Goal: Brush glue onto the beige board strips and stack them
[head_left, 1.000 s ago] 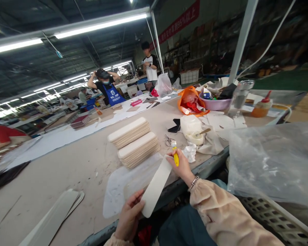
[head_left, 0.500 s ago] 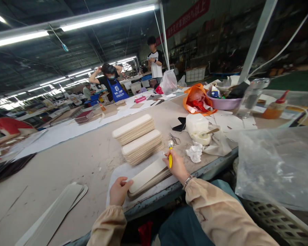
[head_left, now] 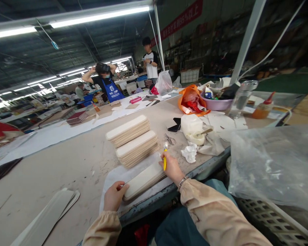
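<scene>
My left hand (head_left: 114, 196) is at the near left end of a low pile of long, pale strips with rounded ends, its thumb and fingers closed on the end of the top strip (head_left: 143, 176). My right hand (head_left: 172, 169) is closed around a yellow-handled tool (head_left: 165, 163) at the pile's far right end, with fingertips against the strips. The tool points up and away; its exact kind is unclear. The pile lies on a white sheet (head_left: 109, 181). Just behind it stand two neat stacks of similar strips, a nearer stack (head_left: 137, 145) and a farther stack (head_left: 128, 128).
Scissors (head_left: 171, 140), crumpled white paper (head_left: 189, 152) and a white tub (head_left: 192, 128) with a stick lie to the right. More loose strips (head_left: 47, 218) are at the left. An orange bag (head_left: 184, 102) and a purple basin (head_left: 217, 104) stand behind. Two people are across the table.
The top strip was askew over the pile and now lies nearly in line with it. Both hands stay at its ends. The whole view has shifted slightly.
</scene>
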{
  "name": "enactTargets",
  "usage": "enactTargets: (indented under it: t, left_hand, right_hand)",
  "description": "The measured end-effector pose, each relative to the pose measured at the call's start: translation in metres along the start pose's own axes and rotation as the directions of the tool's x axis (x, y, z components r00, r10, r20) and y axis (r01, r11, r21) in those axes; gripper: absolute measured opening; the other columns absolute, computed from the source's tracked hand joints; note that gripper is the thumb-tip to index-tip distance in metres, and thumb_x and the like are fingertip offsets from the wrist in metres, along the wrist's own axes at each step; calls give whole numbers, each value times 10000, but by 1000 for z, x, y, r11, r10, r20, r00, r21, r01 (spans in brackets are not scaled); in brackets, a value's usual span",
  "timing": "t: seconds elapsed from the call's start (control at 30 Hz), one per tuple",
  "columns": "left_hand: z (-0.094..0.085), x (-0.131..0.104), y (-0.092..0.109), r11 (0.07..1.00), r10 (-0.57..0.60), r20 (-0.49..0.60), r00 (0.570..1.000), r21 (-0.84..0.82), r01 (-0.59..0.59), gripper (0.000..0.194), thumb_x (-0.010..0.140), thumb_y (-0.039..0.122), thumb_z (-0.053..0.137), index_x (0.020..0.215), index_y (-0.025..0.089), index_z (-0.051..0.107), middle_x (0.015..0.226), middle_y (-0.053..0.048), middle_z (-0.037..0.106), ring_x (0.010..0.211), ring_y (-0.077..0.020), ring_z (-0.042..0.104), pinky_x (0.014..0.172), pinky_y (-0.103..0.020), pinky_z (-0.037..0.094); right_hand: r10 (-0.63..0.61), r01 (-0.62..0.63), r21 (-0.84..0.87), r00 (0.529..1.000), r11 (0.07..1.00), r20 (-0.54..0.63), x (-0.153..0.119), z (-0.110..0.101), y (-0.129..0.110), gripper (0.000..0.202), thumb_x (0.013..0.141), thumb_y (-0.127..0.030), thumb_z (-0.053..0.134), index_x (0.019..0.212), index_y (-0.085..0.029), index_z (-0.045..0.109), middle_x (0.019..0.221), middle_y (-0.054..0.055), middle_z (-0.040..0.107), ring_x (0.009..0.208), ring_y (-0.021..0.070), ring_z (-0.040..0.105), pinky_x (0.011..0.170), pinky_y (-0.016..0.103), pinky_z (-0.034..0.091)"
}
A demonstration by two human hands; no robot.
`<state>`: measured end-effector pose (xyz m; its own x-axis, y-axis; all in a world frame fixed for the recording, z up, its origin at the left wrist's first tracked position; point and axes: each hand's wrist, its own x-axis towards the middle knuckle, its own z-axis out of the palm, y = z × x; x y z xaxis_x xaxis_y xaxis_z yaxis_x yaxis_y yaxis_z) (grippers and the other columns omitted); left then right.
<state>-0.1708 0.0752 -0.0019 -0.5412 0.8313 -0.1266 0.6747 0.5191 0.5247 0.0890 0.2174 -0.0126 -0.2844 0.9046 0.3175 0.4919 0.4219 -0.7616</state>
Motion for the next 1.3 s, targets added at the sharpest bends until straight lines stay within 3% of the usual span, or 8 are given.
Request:
enactTargets:
  t: [0.27,0.43,0.67,0.9,1.03,1.17,1.3]
  left_hand:
    - [-3,2,3,998,10,43,999,62,-12,407,688,530,516,902,214,657,661,11,588,706,-201,588,644,-288,406]
    - [-3,4,0,995,47,68,997,86,-52,453,692,563,488,941,228,665,723,-1,604,742,-208,592,691,-301,424]
    - [-1,11,-5,987,94,69,993,126,-102,495,700,567,475,980,208,669,847,-44,637,788,-226,600,755,-331,453]
    - [1,10,-8,985,134,58,989,98,-139,494,720,555,463,974,185,668,851,-61,610,762,-224,607,766,-348,472]
    - [5,10,-10,984,150,47,988,94,-154,485,736,541,455,986,175,653,885,-69,593,758,-218,606,783,-358,475]
    - [2,7,-4,979,175,40,984,101,-178,459,742,491,450,981,152,648,955,-101,598,834,-233,601,815,-373,471]
    - [-10,1,16,944,313,11,950,107,-313,390,719,374,486,996,152,646,1038,-113,621,996,-254,567,921,-391,422]
  right_hand:
    - [-20,20,-163,1000,986,0,-3,-5,0,248,739,-116,557,955,-207,479,797,52,574,799,228,554,698,308,414]
    - [-102,94,-123,993,988,-61,-10,-6,-8,244,754,-142,581,953,-220,465,899,56,594,925,229,525,813,332,411]
    - [118,-125,-165,992,978,-53,-9,3,-1,293,731,-236,645,953,-215,455,820,38,575,814,225,556,708,306,404]
    - [115,-119,-87,992,989,-46,-9,1,2,315,700,-194,646,941,-232,447,792,4,558,777,203,558,684,282,374]
    - [81,-81,2,994,997,-69,-9,-1,1,309,683,-144,614,931,-228,450,810,8,557,773,201,554,697,289,383]
    - [48,-25,207,993,978,-104,-8,0,-1,279,696,-134,572,920,-225,433,866,19,566,766,192,551,715,307,404]
    - [16,45,543,994,838,-108,-4,-3,-7,283,727,-204,607,905,-238,390,967,15,575,763,162,544,726,303,428]
